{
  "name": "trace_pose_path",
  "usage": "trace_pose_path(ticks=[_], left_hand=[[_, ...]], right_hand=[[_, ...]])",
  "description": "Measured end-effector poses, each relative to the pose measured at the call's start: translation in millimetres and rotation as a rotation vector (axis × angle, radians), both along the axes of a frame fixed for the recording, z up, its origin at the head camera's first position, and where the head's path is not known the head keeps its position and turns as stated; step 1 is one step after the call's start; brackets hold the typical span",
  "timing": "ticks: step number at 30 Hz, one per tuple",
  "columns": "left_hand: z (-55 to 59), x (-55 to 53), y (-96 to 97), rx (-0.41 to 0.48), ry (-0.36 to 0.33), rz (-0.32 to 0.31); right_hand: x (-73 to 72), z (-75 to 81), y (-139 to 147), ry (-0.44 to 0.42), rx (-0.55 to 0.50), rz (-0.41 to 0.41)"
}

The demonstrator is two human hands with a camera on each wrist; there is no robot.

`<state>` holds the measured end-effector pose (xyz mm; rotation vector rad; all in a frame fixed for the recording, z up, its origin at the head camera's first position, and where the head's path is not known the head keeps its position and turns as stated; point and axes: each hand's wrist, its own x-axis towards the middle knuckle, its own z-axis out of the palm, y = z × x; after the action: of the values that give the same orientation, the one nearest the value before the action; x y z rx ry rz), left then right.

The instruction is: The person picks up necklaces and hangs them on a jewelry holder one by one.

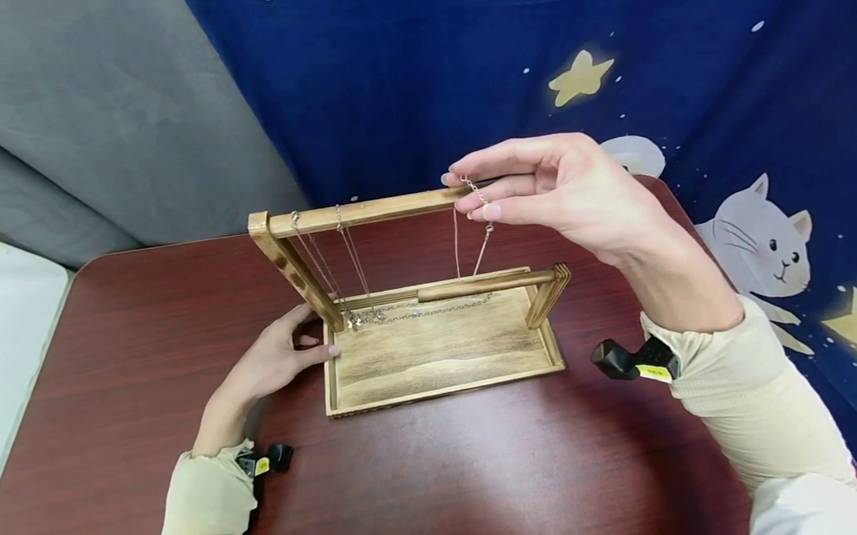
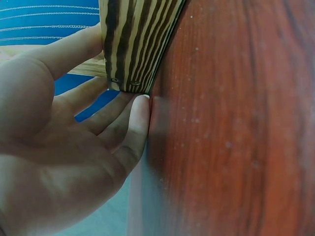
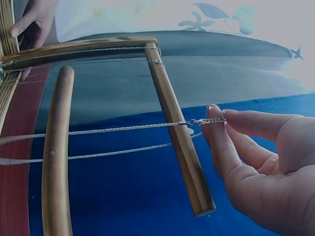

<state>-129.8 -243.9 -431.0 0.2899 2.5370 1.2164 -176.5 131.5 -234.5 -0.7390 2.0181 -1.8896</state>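
A wooden necklace stand has a tray base, an upper bar and a lower bar. My left hand holds the tray's left end; the left wrist view shows its thumb and fingers about the striped end corner. Near the free right end of the upper bar, my right hand pinches the extender chain of a silver necklace. This necklace's two strands run down past the lower bar; the clasp lies close to the fingertips. Several thin necklaces hang at the upper bar's left.
Chains and small pendants lie along the tray's back. The stand rests on a dark red table. Behind it hang a blue curtain with stars and a cat, and a grey one.
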Motion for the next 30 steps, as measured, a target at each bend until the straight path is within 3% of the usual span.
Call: trace_pose_path(ticks=[19, 30], left_hand=[[2.4, 0.7, -0.8, -0.014, -0.012, -0.002], [0.8, -0.4, -1.1, -0.009, -0.013, -0.001]], right_hand=[[0.3, 2.5, -23.4, 0.017, 0.034, 0.026], [0.8, 0.5, -38.6, -0.038, -0.019, 0.070]])
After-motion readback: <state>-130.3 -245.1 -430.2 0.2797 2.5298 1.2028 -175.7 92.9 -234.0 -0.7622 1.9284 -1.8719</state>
